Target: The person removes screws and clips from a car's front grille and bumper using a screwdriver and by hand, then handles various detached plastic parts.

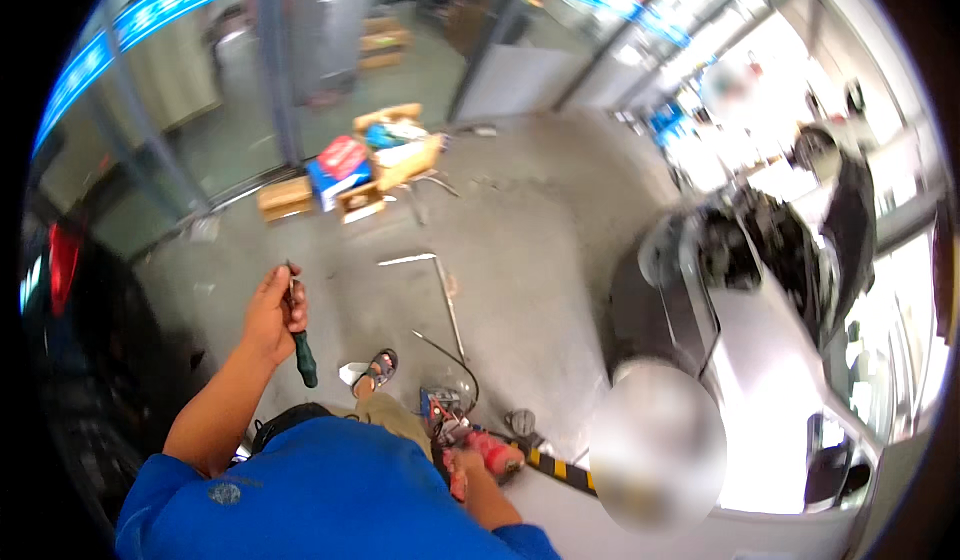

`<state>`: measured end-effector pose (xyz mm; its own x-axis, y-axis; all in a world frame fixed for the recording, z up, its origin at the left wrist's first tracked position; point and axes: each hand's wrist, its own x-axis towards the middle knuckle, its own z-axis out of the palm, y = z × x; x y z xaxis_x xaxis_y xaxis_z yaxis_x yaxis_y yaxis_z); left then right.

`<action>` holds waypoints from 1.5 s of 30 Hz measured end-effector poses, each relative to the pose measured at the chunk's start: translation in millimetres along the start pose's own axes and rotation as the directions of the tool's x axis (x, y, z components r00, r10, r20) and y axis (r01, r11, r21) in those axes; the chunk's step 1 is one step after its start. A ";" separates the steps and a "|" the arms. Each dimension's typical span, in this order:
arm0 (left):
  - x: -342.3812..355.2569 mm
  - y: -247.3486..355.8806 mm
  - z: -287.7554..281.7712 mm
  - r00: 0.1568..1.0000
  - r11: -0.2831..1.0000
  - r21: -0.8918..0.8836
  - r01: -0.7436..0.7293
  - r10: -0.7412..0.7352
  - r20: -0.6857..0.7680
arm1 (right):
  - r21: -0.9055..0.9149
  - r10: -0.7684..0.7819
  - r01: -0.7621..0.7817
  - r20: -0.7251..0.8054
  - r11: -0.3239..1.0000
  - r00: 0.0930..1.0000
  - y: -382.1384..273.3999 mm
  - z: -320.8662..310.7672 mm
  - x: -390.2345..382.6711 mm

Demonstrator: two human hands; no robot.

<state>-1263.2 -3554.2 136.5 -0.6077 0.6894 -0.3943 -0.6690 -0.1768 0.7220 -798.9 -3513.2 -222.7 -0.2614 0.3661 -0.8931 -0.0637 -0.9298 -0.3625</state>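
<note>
My left hand [275,315] is raised at the left, its fingers closed around the metal end of a screwdriver [305,360]. The dark green handle hangs below the fingers. At the lower middle, my right hand [467,463] is closed on a bulky red object [497,452], whose kind I cannot make out; the fingers are partly blurred. Close beyond that hand is a small dark device with blue and red parts [440,406]. A black hose [462,362] curves up from near it.
A silver car [757,360] with its engine bay exposed stands at the right. Cardboard boxes [408,165] sit by the glass partition ahead. An angled metal rod [446,300] lies on the grey floor [540,230]. A black and yellow striped strip [560,470] runs near the car; a dark vehicle with a red light [64,265] is at left.
</note>
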 end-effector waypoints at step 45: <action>949.8 -452.3 1333.3 0.632 0.884 0.326 0.335 -0.467 0.618 | -0.060 -0.766 0.823 0.330 0.566 0.551 -1560.4 30.2 287.3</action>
<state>-967.0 -1882.8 193.7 0.1935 0.9525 -0.2349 -0.6554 0.3037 0.6916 -803.6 -1958.4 94.5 -0.4131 0.9019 -0.1263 -0.1935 -0.2224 -0.9555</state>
